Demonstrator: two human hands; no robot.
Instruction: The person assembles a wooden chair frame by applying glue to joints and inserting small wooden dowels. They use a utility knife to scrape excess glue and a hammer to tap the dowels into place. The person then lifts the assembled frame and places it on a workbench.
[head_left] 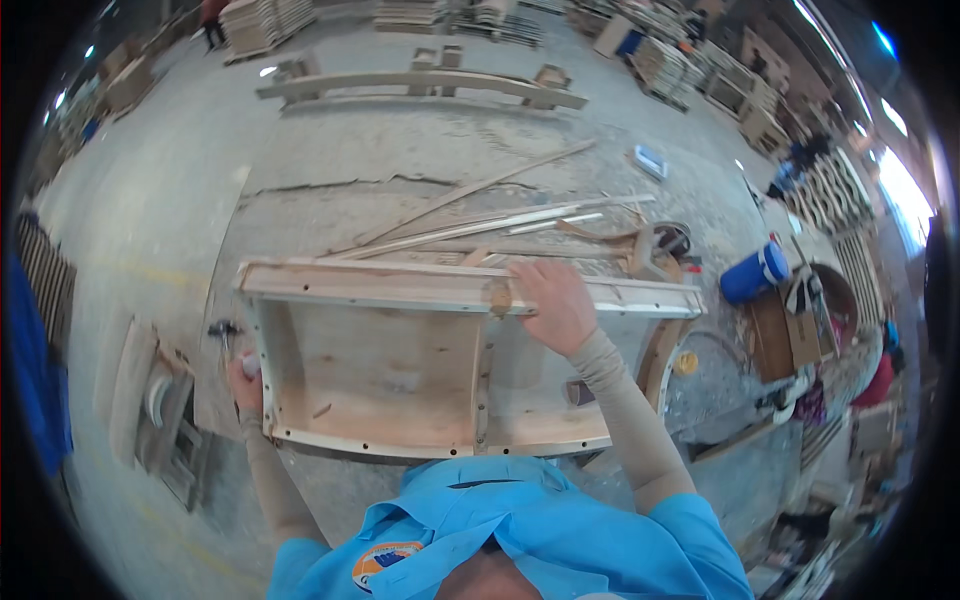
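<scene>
A shallow wooden frame with a curved near edge point(400, 447) lies in front of me, with a plywood panel inside and a middle divider point(483, 385). Dark holes dot its rails. My right hand point(556, 306) is closed over the far rail, right of the divider, its fingers bent across the top. Beside those fingers, a round brownish patch point(497, 297) shows on the rail; whether it is a knot or a loose piece is unclear. At the frame's left end my left hand point(246, 385) is closed around something small and pale. A hammer point(224, 329) lies just beyond it.
Long wood strips point(470, 228) and a tape-like coil point(671, 238) lie behind the frame. A blue jug point(754, 272) stands at right beside a cardboard box point(785, 335). Curved wooden parts point(150, 410) sit at left. A long beam point(420, 84) rests on blocks farther away.
</scene>
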